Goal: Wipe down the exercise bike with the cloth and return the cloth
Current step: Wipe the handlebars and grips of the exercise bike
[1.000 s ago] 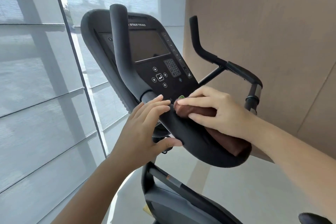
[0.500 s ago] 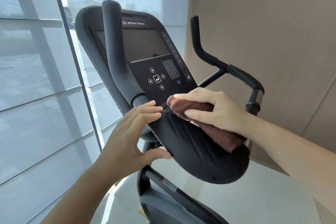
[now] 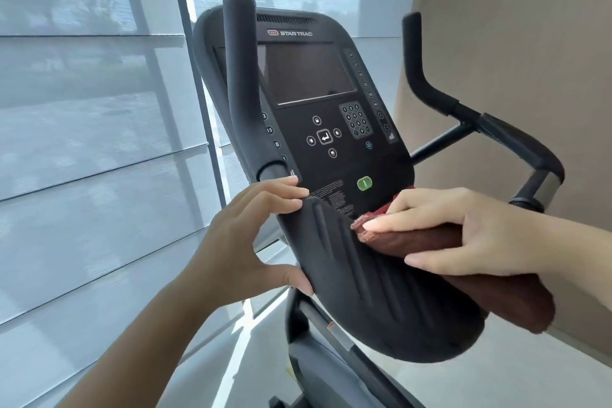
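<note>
Matt black plastic console (image 3: 331,156), ribbed shelf (image 3: 364,291), nubbly brown cloth (image 3: 463,268).

Brown cloth (image 3: 463,245), black bike console (image 3: 331,142) with a green button (image 3: 364,183), beige wall (image 3: 513,26).

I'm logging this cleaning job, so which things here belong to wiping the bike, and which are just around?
Job: brown cloth, held by right hand; ribbed tray, edge pinched by left hand; console; handlebar.
Just around: window blind; beige wall; floor.
</note>
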Demonstrator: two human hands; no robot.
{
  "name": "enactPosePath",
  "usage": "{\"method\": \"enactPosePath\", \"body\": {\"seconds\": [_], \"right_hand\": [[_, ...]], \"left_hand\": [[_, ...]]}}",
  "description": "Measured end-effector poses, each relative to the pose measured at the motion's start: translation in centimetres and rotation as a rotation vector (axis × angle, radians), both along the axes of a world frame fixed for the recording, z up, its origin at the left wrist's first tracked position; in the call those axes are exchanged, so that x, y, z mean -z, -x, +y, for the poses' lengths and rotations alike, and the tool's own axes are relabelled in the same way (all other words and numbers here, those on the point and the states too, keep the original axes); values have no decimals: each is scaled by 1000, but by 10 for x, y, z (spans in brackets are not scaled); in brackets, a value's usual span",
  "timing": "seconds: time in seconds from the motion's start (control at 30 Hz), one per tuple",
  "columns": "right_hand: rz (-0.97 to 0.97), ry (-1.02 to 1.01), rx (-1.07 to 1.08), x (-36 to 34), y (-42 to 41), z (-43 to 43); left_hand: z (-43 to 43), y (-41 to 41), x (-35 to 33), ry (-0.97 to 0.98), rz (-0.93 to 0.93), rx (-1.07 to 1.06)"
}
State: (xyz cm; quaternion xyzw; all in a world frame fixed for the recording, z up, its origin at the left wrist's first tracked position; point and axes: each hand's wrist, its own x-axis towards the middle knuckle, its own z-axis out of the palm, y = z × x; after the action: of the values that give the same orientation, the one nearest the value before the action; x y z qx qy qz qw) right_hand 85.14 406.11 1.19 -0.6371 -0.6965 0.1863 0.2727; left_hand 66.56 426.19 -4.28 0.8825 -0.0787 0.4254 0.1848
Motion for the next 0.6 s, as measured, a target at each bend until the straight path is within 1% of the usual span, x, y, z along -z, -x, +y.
{"method": "enactPosePath", "body": {"seconds": [0.07,0.1,0.2,0.27,0.33,0.43,0.47,0.6], "right_hand": [[16,76,-30,-7,-9,-8],[38,68,-12,-10,-13,-6],[167,-166,122,-14,-12,19],[157,-235,112,-12,2,40],[129,-179,51,-2,14,52],[268,-134,36,8,16,43],[272,-135,37,9,14,39],[157,-100,31,5,12,26]], "left_hand": [[0,-2,-1,38,-7,6],[-1,-3,-1,65,-10,12],[-1,-3,-3,116,-5,28],[-2,-2,-2,130,6,26],[-3,-1,-2,145,8,18],[-4,-1,-3,145,11,14],[-4,-1,-3,134,8,12],[-5,-1,-4,123,8,4]]}}
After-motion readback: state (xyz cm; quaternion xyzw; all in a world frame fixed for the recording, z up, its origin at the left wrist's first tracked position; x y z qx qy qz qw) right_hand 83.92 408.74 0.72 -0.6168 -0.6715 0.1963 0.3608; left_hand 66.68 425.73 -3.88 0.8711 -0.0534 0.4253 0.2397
